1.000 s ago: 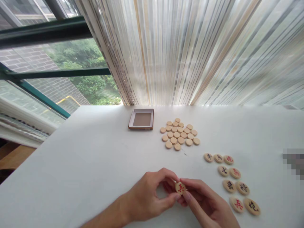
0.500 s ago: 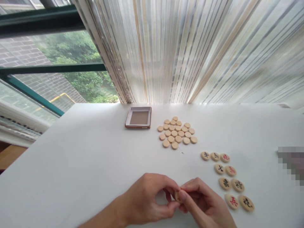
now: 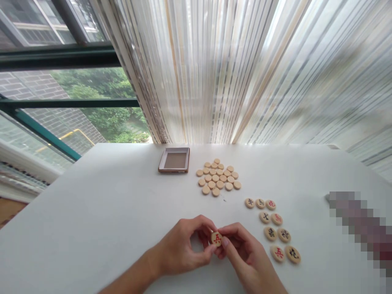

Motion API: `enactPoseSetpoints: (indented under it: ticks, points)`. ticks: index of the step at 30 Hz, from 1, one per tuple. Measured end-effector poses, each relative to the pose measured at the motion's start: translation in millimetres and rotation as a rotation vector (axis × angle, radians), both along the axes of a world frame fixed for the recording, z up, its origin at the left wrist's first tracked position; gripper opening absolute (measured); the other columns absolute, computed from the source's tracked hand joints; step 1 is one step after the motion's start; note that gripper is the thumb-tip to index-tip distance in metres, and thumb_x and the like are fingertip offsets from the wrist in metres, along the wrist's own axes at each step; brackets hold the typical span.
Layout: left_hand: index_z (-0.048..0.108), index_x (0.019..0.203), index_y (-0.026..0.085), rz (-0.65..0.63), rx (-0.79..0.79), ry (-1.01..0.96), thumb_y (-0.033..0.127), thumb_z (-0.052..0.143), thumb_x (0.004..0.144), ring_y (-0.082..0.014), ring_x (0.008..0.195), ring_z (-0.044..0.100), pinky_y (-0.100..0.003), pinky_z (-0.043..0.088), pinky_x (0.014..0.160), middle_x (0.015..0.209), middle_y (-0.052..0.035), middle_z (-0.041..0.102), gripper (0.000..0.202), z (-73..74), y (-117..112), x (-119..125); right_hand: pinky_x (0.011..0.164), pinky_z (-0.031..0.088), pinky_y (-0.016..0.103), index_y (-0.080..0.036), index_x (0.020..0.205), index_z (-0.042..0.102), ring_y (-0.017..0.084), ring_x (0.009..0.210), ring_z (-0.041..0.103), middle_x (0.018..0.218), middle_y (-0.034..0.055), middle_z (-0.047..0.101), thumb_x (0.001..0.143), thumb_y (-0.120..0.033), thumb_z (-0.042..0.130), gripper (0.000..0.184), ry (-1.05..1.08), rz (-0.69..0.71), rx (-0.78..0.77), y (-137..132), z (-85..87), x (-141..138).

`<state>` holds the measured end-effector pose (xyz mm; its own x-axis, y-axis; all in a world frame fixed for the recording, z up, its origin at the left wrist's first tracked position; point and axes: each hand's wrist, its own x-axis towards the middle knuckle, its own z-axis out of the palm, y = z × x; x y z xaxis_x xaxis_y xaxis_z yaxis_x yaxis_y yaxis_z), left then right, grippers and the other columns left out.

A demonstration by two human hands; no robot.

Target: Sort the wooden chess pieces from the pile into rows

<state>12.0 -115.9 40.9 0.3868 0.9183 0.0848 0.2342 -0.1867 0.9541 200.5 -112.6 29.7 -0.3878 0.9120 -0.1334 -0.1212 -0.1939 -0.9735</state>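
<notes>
Between both hands, just above the white table [image 3: 128, 228], is a round wooden Chinese chess piece [image 3: 217, 239] with a red character facing me. My left hand [image 3: 186, 245] pinches its left side with thumb and fingers. On its right edge, the thumb and fingertips of my right hand [image 3: 245, 253] also grip it. To the right lie several face-up pieces in short rows, among them a red-marked piece [image 3: 277, 253] and a black-marked piece [image 3: 293, 254]. Farther back, several blank-side-up pieces [image 3: 215, 178] sit in a loose cluster.
A shallow open box [image 3: 159, 168] stands left of the cluster, near the table's far edge. Behind it hangs a striped curtain [image 3: 196, 73], with a green-framed window [image 3: 76, 104] at left. A pixelated object [image 3: 358, 224] blurs the right side.
The piece in my hands has turned so its red character now shows clearly; before, fingers mostly covered it. The camera view has shifted, so the table things appear farther left.
</notes>
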Motion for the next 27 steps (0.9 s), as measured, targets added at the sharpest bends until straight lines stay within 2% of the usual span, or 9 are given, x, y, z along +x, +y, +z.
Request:
enactPoseSetpoints:
  ticks: [3, 6, 12, 14, 17, 20, 23, 27]
  points:
    - [0.059, 0.102, 0.015, -0.002, -0.051, -0.012, 0.012, 0.064, 0.081, -0.0133, 0.074, 0.065, -0.024, 0.054, 0.071, 0.086, -0.0045, 0.071, 0.022, 3.7, 3, -1, 0.076, 0.055, 0.032, -0.020, 0.099, 0.064, 0.020, 0.082, 0.067, 0.092, 0.0079, 0.070, 0.087, -0.043, 0.066, 0.026, 0.002, 0.027, 0.041, 1, -2.4, 0]
    - [0.058, 0.102, 0.015, -0.016, -0.122, -0.010, 0.017, 0.064, 0.084, -0.0142, 0.076, 0.066, -0.025, 0.053, 0.071, 0.087, -0.0052, 0.071, 0.020, 9.1, 9, -2, 0.077, 0.055, 0.032, -0.020, 0.101, 0.064, 0.020, 0.083, 0.067, 0.091, 0.0075, 0.070, 0.088, -0.042, 0.066, 0.026, 0.002, 0.034, 0.053, 3, -6.0, 1]
    - [0.059, 0.096, 0.016, -0.065, -0.201, 0.072, 0.028, 0.062, 0.089, -0.0156, 0.074, 0.069, -0.024, 0.053, 0.067, 0.080, -0.0045, 0.073, 0.015, 21.6, 27, 5, 0.083, 0.057, 0.033, -0.021, 0.107, 0.065, 0.021, 0.087, 0.069, 0.096, 0.0086, 0.071, 0.086, -0.043, 0.068, 0.030, 0.034, -0.030, 0.028, 6, -10.9, 2]
    - [0.059, 0.094, 0.016, -0.019, -0.191, 0.052, 0.031, 0.064, 0.088, -0.0159, 0.073, 0.070, -0.024, 0.053, 0.066, 0.078, -0.0040, 0.073, 0.017, 18.3, 30, 11, 0.085, 0.057, 0.034, -0.021, 0.110, 0.065, 0.022, 0.090, 0.069, 0.101, 0.0097, 0.071, 0.086, -0.044, 0.068, 0.033, 0.043, -0.059, 0.025, 6, -9.8, 3]
    - [0.058, 0.089, 0.016, 0.102, -0.147, 0.032, 0.036, 0.068, 0.085, -0.0154, 0.067, 0.070, -0.022, 0.052, 0.061, 0.073, -0.0033, 0.072, 0.023, 5.9, 29, 16, 0.085, 0.058, 0.035, -0.022, 0.112, 0.066, 0.022, 0.089, 0.069, 0.106, 0.0103, 0.070, 0.084, -0.046, 0.069, 0.037, 0.041, -0.091, 0.026, 4, -6.8, 3]
    - [0.058, 0.088, 0.016, 0.112, -0.111, 0.016, 0.036, 0.069, 0.085, -0.0147, 0.063, 0.069, -0.022, 0.052, 0.058, 0.070, -0.0022, 0.071, 0.023, -3.6, 24, 17, 0.081, 0.058, 0.035, -0.023, 0.112, 0.068, 0.021, 0.082, 0.069, 0.098, 0.0092, 0.072, 0.085, -0.047, 0.068, 0.037, 0.009, -0.090, 0.004, 2, -3.5, 2]
    - [0.061, 0.088, 0.016, 0.100, -0.060, 0.010, 0.033, 0.066, 0.088, -0.0139, 0.065, 0.070, -0.021, 0.052, 0.061, 0.071, -0.0022, 0.073, 0.018, -3.3, 19, 14, 0.082, 0.058, 0.035, -0.024, 0.112, 0.069, 0.021, 0.082, 0.068, 0.092, 0.0083, 0.072, 0.084, -0.046, 0.068, 0.035, -0.023, -0.081, -0.003, 0, -0.8, 2]
    - [0.064, 0.092, 0.017, 0.079, 0.007, 0.036, 0.029, 0.063, 0.091, -0.0131, 0.069, 0.070, -0.020, 0.052, 0.067, 0.076, -0.0020, 0.075, 0.012, 1.4, 15, 13, 0.078, 0.058, 0.032, -0.025, 0.104, 0.072, 0.021, 0.081, 0.068, 0.096, 0.0077, 0.071, 0.083, -0.046, 0.069, 0.029, -0.047, -0.108, 0.036, 0, 1.4, 1]
